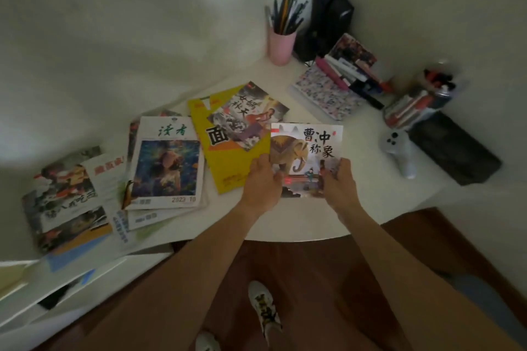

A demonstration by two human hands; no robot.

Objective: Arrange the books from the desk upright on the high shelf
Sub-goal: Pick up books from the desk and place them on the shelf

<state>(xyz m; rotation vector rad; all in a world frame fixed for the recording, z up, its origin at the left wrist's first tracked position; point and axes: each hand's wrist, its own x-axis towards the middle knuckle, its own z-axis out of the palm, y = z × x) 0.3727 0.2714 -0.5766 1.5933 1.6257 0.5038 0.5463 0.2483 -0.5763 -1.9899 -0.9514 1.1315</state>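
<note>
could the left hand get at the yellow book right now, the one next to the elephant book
Probably not freely: the left hand is gripping the elephant book together with the right hand. The yellow book lies right beside it, uncovered at its near corner.

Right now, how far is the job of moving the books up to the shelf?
Nothing looks shelved yet; the shelf is out of view. Both hands, left hand and right hand, grip the elephant book. The yellow book, the magazine and others still lie flat on the desk.

Both hands, left (261, 179) and right (340, 182), grip elephant book (309, 148) edges on white desk (356, 202).
</note>
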